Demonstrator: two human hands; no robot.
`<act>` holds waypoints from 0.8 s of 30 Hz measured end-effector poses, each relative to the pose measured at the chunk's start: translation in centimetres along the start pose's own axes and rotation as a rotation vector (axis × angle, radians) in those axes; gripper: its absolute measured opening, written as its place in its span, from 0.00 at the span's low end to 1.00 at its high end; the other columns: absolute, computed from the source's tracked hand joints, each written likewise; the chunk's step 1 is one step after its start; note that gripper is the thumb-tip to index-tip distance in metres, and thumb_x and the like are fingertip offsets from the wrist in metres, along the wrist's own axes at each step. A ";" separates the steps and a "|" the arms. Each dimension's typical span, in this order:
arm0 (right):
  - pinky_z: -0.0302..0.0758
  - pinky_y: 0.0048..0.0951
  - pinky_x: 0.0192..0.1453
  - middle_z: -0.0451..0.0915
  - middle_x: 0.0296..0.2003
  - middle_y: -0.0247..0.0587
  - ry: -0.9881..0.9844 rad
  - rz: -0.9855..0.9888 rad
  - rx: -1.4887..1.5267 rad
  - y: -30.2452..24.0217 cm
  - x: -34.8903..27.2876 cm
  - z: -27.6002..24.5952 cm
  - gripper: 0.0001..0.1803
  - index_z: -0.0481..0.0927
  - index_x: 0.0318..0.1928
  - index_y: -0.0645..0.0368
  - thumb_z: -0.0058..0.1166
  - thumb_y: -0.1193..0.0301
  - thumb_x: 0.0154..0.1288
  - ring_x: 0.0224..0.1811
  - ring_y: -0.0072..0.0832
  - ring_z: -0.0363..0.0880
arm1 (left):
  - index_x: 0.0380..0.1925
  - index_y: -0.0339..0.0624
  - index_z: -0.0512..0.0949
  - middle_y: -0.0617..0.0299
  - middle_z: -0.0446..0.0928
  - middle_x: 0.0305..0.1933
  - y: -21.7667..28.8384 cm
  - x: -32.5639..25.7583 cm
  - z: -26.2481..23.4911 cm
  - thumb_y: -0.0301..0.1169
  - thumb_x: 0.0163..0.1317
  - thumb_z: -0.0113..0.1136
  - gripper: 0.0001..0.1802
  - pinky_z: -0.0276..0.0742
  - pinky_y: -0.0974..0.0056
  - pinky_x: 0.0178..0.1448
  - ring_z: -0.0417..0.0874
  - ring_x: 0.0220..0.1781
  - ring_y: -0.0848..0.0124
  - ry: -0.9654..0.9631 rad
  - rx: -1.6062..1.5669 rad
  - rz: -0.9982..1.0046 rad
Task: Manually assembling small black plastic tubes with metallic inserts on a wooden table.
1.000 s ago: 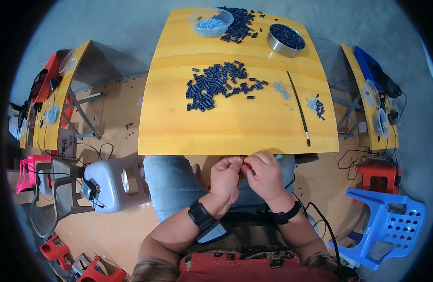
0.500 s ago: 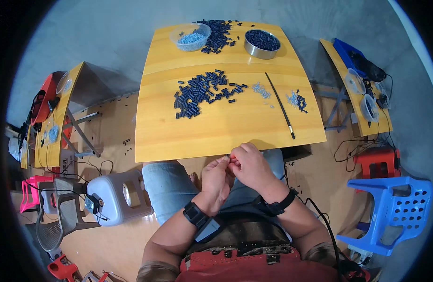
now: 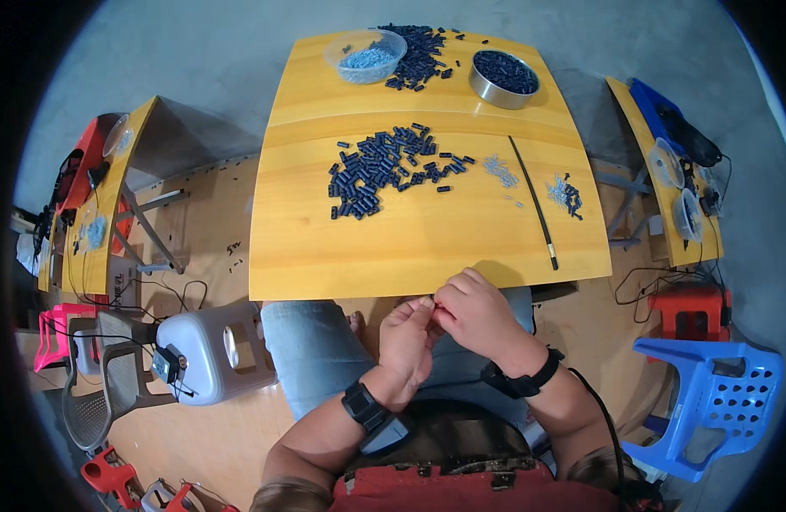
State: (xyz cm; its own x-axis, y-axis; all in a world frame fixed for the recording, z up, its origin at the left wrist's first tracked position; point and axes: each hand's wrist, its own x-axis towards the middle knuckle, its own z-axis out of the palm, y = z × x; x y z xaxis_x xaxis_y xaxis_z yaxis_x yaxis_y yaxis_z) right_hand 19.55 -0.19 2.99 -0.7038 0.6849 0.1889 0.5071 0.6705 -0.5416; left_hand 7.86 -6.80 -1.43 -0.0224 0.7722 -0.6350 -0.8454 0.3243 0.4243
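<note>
Just off the near edge of the yellow table (image 3: 324, 269), over my lap, my left hand (image 3: 407, 337) and my right hand (image 3: 476, 314) meet fingertip to fingertip. Both are closed in a pinch. A tiny dark bit shows between the fingertips, too small and covered to name. Beyond them on the tabletop lies a spread pile of small black cylindrical pieces (image 3: 367, 175). To its right are a little heap of small clear-grey pieces (image 3: 499, 171), a thin black stick (image 3: 533, 205) with a light band near its end, and a mixed heap of grey and black bits (image 3: 565, 196).
At the table's far side stand a clear plastic bowl (image 3: 367, 61) of bluish pieces, a loose black heap (image 3: 420, 55) and a round metal tin (image 3: 504, 81) full of black pieces. A grey stool (image 3: 209, 358) is at left, a blue chair (image 3: 717, 401) at right. Side tables flank both sides.
The view has shifted slightly, so the table and hands sit a little further right. My hands stay pressed together at the fingertips, with little change in their grip.
</note>
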 end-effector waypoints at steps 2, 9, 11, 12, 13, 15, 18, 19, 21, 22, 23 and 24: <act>0.72 0.38 0.42 0.72 0.30 0.43 -0.007 -0.013 0.013 0.2 0.1 0.0 0.08 0.74 0.28 0.60 0.58 0.72 0.47 0.39 0.42 0.71 | 0.34 0.39 0.74 0.62 0.75 0.34 -0.1 -0.1 0.2 0.27 0.67 0.48 0.06 0.75 0.66 0.42 0.76 0.35 0.72 0.016 -0.019 0.024; 0.71 0.38 0.41 0.71 0.29 0.42 -0.003 -0.051 0.027 0.5 0.2 -0.1 0.08 0.74 0.29 0.60 0.58 0.72 0.48 0.37 0.42 0.71 | 0.33 0.38 0.76 0.63 0.76 0.32 -0.2 -0.2 0.3 0.27 0.66 0.50 0.07 0.74 0.69 0.39 0.76 0.33 0.74 0.069 -0.040 0.036; 0.72 0.38 0.41 0.71 0.29 0.43 0.011 -0.053 0.035 0.8 0.3 0.0 0.08 0.74 0.29 0.60 0.58 0.72 0.48 0.37 0.42 0.71 | 0.33 0.38 0.75 0.63 0.76 0.32 0.2 -0.1 0.7 0.27 0.66 0.49 0.06 0.74 0.69 0.39 0.76 0.33 0.74 0.068 -0.005 0.049; 0.72 0.38 0.41 0.71 0.29 0.43 0.020 -0.051 0.044 0.8 0.2 0.1 0.08 0.74 0.28 0.60 0.58 0.71 0.48 0.37 0.43 0.71 | 0.33 0.38 0.75 0.62 0.76 0.32 0.3 -0.3 0.8 0.27 0.66 0.49 0.06 0.73 0.69 0.39 0.76 0.33 0.74 0.069 0.028 0.058; 0.72 0.38 0.41 0.71 0.29 0.43 0.025 -0.048 0.044 0.7 0.3 0.0 0.08 0.74 0.28 0.60 0.58 0.71 0.48 0.37 0.43 0.71 | 0.33 0.38 0.75 0.62 0.76 0.32 0.6 -0.3 0.5 0.27 0.66 0.49 0.06 0.73 0.69 0.39 0.76 0.33 0.74 0.067 0.034 0.056; 0.72 0.40 0.41 0.72 0.30 0.45 0.006 -0.033 0.016 0.5 0.6 -0.1 0.08 0.73 0.28 0.60 0.57 0.72 0.47 0.38 0.44 0.71 | 0.32 0.39 0.75 0.62 0.76 0.31 1.2 -0.1 -0.1 0.27 0.66 0.49 0.06 0.73 0.70 0.37 0.76 0.31 0.74 -0.053 0.070 0.024; 0.71 0.39 0.38 0.73 0.28 0.44 0.080 -0.020 0.071 0.8 0.0 0.4 0.09 0.74 0.28 0.59 0.59 0.74 0.43 0.35 0.43 0.72 | 0.33 0.39 0.74 0.62 0.75 0.28 0.6 -0.3 0.8 0.28 0.67 0.47 0.07 0.73 0.70 0.34 0.75 0.28 0.73 -0.001 0.055 0.012; 0.71 0.39 0.38 0.73 0.28 0.44 0.097 -0.010 0.064 0.8 0.1 0.5 0.09 0.74 0.28 0.59 0.59 0.74 0.43 0.35 0.43 0.72 | 0.33 0.39 0.74 0.62 0.75 0.28 0.3 -0.1 0.6 0.29 0.68 0.46 0.08 0.73 0.70 0.33 0.75 0.27 0.73 -0.021 0.054 0.030; 0.71 0.38 0.39 0.73 0.28 0.43 0.121 0.064 0.066 0.6 0.3 0.8 0.09 0.74 0.29 0.60 0.58 0.74 0.45 0.36 0.43 0.72 | 0.34 0.38 0.73 0.61 0.75 0.29 0.7 0.9 -0.5 0.29 0.68 0.45 0.09 0.74 0.69 0.34 0.76 0.28 0.72 -0.093 0.058 -0.050; 0.71 0.38 0.39 0.73 0.28 0.43 0.136 0.085 0.057 0.4 0.1 1.0 0.09 0.74 0.29 0.60 0.58 0.74 0.45 0.36 0.43 0.72 | 0.35 0.37 0.73 0.60 0.76 0.31 0.9 0.9 -0.6 0.30 0.69 0.44 0.10 0.75 0.68 0.36 0.77 0.29 0.71 -0.150 0.049 -0.123; 0.71 0.38 0.39 0.73 0.28 0.43 0.141 0.052 0.060 0.3 -0.1 1.2 0.08 0.75 0.29 0.60 0.57 0.74 0.46 0.37 0.42 0.72 | 0.35 0.37 0.73 0.60 0.76 0.31 0.8 0.5 -0.5 0.30 0.69 0.44 0.10 0.75 0.68 0.36 0.77 0.29 0.71 -0.163 0.064 -0.143; 0.71 0.38 0.39 0.73 0.29 0.43 0.143 0.012 0.065 0.3 -0.3 1.2 0.08 0.76 0.30 0.60 0.57 0.74 0.46 0.37 0.42 0.72 | 0.35 0.37 0.73 0.59 0.76 0.32 1.0 -0.2 0.1 0.31 0.70 0.43 0.11 0.76 0.67 0.38 0.78 0.31 0.70 -0.135 0.117 -0.095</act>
State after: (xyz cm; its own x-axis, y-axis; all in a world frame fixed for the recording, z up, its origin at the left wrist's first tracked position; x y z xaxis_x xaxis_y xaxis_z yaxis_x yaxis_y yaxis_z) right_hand 19.30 -0.58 1.80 -0.6176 0.7295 0.2940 0.4787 0.6452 -0.5954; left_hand 7.08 -6.61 -0.83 0.1333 0.7989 -0.5865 -0.7724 0.4546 0.4436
